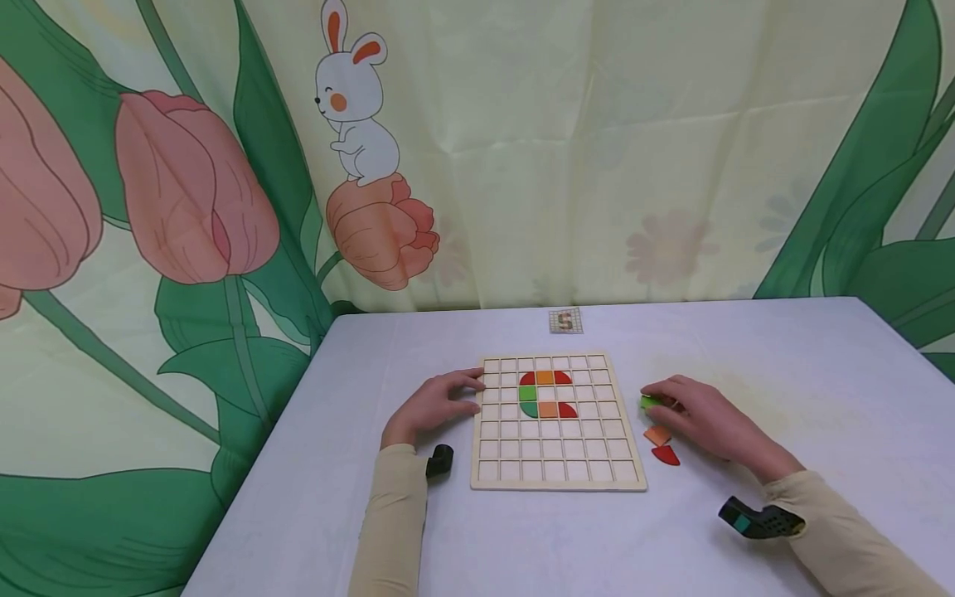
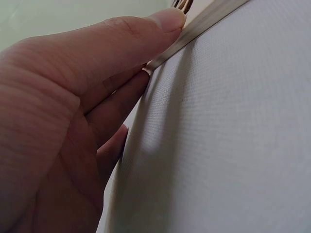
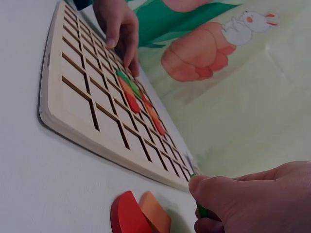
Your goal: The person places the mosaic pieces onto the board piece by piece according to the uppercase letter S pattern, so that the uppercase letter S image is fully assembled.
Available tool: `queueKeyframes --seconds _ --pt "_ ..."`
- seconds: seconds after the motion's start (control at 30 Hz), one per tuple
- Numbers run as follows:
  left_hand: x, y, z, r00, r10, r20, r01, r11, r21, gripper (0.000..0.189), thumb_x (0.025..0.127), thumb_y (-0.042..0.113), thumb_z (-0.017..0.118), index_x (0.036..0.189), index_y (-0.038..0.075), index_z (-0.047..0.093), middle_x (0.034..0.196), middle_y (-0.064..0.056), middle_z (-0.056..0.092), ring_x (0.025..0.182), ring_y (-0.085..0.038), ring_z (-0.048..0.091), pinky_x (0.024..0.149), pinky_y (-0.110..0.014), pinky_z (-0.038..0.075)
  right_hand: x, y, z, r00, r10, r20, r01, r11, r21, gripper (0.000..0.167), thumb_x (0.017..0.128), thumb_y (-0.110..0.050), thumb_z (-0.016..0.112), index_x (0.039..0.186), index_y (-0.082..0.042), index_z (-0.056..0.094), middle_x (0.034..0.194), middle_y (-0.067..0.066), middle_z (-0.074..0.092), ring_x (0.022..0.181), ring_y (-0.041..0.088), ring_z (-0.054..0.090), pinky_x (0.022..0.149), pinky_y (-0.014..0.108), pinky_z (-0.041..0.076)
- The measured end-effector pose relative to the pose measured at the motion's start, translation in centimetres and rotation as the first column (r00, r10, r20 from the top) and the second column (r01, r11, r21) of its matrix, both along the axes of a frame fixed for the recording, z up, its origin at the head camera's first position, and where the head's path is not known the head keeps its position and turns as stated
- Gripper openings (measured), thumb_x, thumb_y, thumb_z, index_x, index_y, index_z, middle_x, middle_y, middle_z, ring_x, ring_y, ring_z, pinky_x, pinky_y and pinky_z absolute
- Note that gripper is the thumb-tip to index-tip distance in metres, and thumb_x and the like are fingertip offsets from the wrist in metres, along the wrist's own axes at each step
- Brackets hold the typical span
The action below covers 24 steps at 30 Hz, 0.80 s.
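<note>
My left hand [image 1: 433, 404] rests against the left edge of a wooden grid board [image 1: 558, 487]. In the left wrist view its thumb [image 2: 160, 24] touches the board's edge, with the other fingers extended along the side. Right of the board, my right hand [image 1: 705, 414] pinches a green piece [image 3: 202, 211] between thumb and fingers, which hide part of it. Just nearer me lie an orange square piece [image 1: 657, 435] and a red quarter-round piece [image 1: 666, 455]. On the board, several red, orange and green pieces, including a light green square [image 1: 528, 393], form a C-like outline.
A small card [image 1: 565, 321] with a gridded figure lies behind the board. The white-covered table [image 1: 298, 506] extends to both sides. At the back hangs a curtain [image 1: 537, 166] printed with tulips and a rabbit.
</note>
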State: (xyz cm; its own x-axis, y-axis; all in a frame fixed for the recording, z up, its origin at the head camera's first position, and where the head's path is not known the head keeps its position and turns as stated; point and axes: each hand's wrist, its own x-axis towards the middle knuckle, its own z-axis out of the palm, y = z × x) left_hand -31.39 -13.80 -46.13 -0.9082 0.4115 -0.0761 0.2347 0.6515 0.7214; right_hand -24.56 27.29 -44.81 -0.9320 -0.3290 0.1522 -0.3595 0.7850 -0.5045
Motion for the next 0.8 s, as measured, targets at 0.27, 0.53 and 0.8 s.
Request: queueKeyframes --seconds 0.27,0.53,0.8 --pt "-0.1 -0.1 -0.2 1.0 -0.003 -0.004 0.003 1.0 0.007 0.033 0.086 0.023 0.076 0.118 0.021 0.069 0.146 0.013 0.047 0.141 -0.015 0.034 0.115 -0.04 0.03 0.0 -2.9 0.4 0.995 0.068 0.07 -0.066 0.997 -0.032 0.032 0.088 -0.021 0.073 0.115 -0.005 0.069 0.096 -0.002 0.061 0.081 0.012 0.053 0.065 0.023 0.05" --pt "-0.1 0.0 -0.1 1.0 -0.009 -0.002 0.009 1.0 0.015 0.034 0.086 0.022 0.076 0.119 0.02 0.069 0.147 0.011 0.047 0.141 -0.017 0.034 0.114 -0.042 0.03 0.1 -5.6 0.3 0.979 0.201 -0.001 -0.201 0.978 -0.048 0.025 0.087 -0.018 0.074 0.111 -0.009 0.071 0.099 -0.005 0.061 0.081 0.007 0.053 0.07 0.023 0.05" --pt "0.0 0.0 -0.1 1.0 -0.015 -0.022 0.015 1.0 0.013 0.034 0.086 0.022 0.077 0.119 0.019 0.069 0.147 0.009 0.048 0.141 -0.019 0.035 0.114 -0.043 0.03 -0.1 -7.6 0.5 0.971 0.239 -0.02 -0.239 0.971 -0.016 0.023 0.085 -0.017 0.077 0.107 -0.011 0.073 0.101 -0.004 0.062 0.084 0.01 0.055 0.071 0.023 0.052"
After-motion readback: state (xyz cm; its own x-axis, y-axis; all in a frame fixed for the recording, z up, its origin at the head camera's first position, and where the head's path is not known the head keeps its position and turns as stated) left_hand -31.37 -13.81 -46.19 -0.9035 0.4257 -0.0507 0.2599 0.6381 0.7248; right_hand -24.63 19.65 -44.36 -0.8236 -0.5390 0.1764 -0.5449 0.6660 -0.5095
